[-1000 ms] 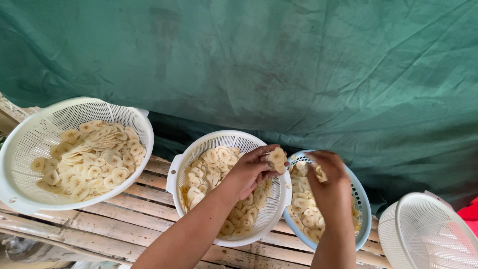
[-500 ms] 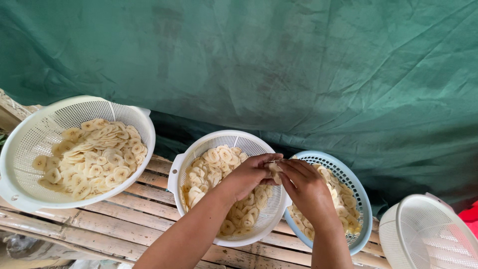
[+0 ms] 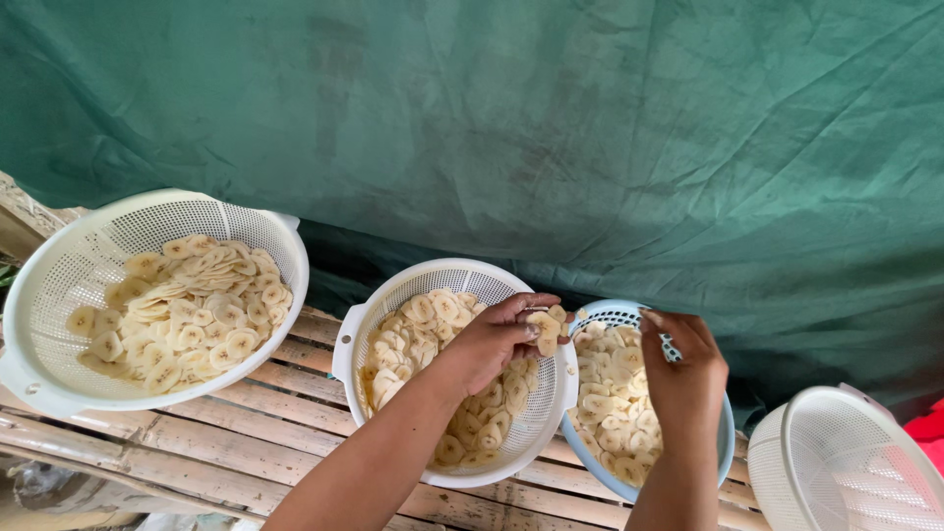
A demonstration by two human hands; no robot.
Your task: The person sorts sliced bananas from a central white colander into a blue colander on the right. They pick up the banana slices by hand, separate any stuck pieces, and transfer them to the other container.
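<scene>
A small clump of pale banana slices (image 3: pixel 544 330) is sitting pinched in the left hand (image 3: pixel 492 339), at centre frame over the rim between the middle white colander (image 3: pixel 366 320) and the blue colander (image 3: pixel 726 442). The right hand (image 3: pixel 685 372) is hovering over the blue one, fingers curled loosely, holding nothing visible. A fuller white colander (image 3: pixel 59 393) is resting at left on the bamboo slats (image 3: pixel 236 433), before green tarpaulin (image 3: pixel 590 128).

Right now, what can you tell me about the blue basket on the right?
The blue basket is a round, perforated plastic colander holding pale banana slices. It rests on the bamboo slat bench, its rim pressed against the middle white colander. The right hand hovers over it and hides part of it; the left hand pinches several slices beside its rim.
</scene>
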